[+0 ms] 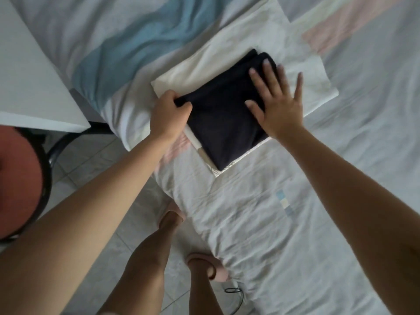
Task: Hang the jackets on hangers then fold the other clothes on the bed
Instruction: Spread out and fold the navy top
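Garment: dark navy folded soft-knit cloth (pixel 223 123) atop white folded fabric (pixel 241 71) on bed. Left hand (pixel 169 112) fingers pinched on near-left edge; right hand (pixel 276 103) splayed flat, pressing. Likely light, limp; grip folded edges.

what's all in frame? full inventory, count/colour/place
dark garment: 1, black, folded, atop white garment
white garment: 1, white, folded, on bed
bed: 1, pale sheet with blue and pink patches, centre and right
table: 1, white, upper left
stool: 1, red seat, black rim, left
cable: 1, black, floor, bottom
slippers: 2, pink, on feet
left hand: gripping dark garment's left edge
right hand: flat, fingers spread, on dark garment
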